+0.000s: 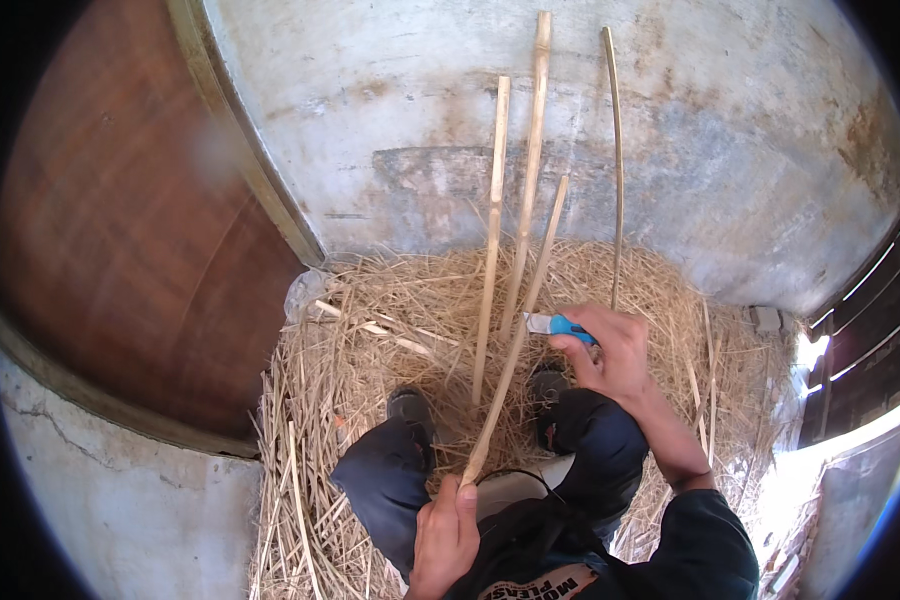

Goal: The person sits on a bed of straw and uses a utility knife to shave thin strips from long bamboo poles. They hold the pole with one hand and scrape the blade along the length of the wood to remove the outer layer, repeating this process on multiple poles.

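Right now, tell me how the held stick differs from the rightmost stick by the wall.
The held stick is in the left hand; the rightmost stick appears unheld, its lower part hidden behind the right hand. In view, the held stick slants; the rightmost stick runs nearly vertical. The held stick looks thicker than the rightmost stick. Both are long and tan.

Long pale stick [511, 365] slants away, slightly rightward; blue-handled knife [566, 327], blade [537, 323] at stick's middle.

L hand [447, 540] low, curled, R hand [615, 352] fwd, gripping
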Demonstrator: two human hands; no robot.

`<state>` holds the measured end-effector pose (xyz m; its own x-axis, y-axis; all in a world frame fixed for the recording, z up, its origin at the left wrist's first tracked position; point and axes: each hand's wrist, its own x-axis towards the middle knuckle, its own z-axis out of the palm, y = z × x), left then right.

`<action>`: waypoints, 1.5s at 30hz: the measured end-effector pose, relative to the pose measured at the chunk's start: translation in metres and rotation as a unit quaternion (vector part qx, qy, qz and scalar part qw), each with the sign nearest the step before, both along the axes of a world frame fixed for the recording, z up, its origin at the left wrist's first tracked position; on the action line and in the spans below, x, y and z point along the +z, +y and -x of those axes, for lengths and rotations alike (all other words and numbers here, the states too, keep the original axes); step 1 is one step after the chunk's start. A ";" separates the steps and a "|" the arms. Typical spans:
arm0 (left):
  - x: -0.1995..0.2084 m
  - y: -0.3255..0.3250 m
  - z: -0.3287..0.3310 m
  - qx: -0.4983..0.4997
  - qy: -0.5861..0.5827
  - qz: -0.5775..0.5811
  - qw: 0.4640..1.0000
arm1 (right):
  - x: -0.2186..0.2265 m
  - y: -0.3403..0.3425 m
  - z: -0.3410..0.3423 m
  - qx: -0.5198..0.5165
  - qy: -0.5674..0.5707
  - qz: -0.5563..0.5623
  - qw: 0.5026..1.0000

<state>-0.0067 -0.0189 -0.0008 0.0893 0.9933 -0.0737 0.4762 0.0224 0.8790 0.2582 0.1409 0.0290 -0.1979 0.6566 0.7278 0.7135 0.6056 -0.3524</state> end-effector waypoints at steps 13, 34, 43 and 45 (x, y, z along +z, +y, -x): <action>-0.007 -0.027 0.012 0.000 -0.009 0.073 0.997 | -0.006 0.084 -0.052 -0.117 0.027 0.068 0.990; -0.021 0.029 0.029 -0.070 -0.402 0.267 0.873 | 0.001 -0.006 0.006 0.184 0.237 0.336 0.893; -0.025 0.037 0.010 -0.090 -0.360 0.220 0.902 | -0.003 -0.007 0.018 0.239 0.342 0.401 0.816; -0.026 0.037 0.008 -0.075 -0.333 0.197 0.919 | -0.001 -0.007 0.022 0.237 0.350 0.395 0.815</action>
<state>-0.0144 0.0184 -0.0270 0.3787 0.8742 -0.3038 -0.1414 0.3791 0.9145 0.2364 0.1334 0.0276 -0.2839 0.9458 0.1577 -0.0789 0.1408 -0.9869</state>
